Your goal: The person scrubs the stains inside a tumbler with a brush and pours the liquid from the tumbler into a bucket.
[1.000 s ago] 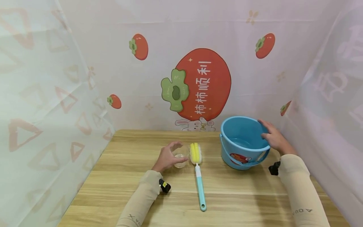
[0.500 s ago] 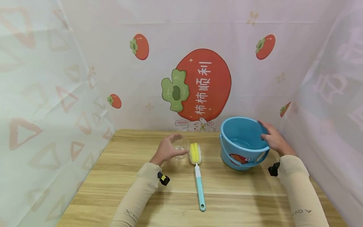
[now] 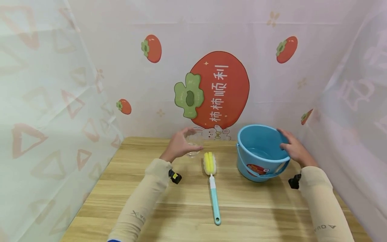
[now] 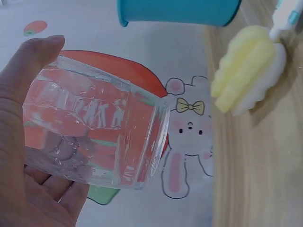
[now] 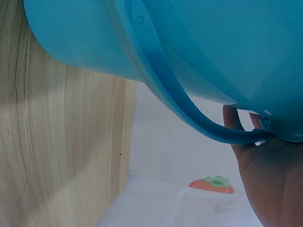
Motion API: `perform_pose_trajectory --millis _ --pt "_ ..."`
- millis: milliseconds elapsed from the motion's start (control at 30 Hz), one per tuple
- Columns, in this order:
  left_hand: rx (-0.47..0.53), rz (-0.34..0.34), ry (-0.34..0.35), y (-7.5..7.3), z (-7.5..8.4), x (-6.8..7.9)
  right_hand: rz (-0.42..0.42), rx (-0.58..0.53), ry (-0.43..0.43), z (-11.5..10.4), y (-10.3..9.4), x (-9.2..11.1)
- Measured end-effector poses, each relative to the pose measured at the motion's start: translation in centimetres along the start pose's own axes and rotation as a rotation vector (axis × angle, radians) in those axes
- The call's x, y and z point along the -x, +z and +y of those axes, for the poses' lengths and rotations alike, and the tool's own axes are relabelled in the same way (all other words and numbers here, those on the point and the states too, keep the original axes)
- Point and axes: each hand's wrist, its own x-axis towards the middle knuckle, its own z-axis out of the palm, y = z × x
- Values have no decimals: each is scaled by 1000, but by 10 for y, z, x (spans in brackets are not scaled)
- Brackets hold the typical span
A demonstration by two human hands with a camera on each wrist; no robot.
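My left hand grips a clear glass cup with the thumb on one side and the fingers around the other. The cup is held above the back of the table, its clear base showing in the head view. At the right, a light blue bucket stands upright on the table with its handle hanging down at the front. My right hand holds the bucket's right rim, thumb over the edge; part of its fingers is hidden behind the bucket in the right wrist view.
Between cup and bucket lies a bottle brush with a yellow and white sponge head and a turquoise handle. The wooden table ends at a printed cloth backdrop, with more cloth on both sides.
My left hand has closed around the glass cup and raised it off the table, up and toward the backdrop. The right hand stays at the bucket's rim.
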Motion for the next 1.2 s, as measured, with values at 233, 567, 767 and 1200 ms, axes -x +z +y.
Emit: perform_pose_trajectory --millis 233,567,767,1200 --pt "-51 -31 87 1 25 -21 20 -6 -14 5 1 3" --pt "-112 -72 85 26 44 -40 27 -20 -11 8 7 5" --pt "-156 -82 112 35 55 -55 16 2 31 4 5 4" --pt "-276 -141 136 43 78 -84 38 44 3 -3 -2 1"
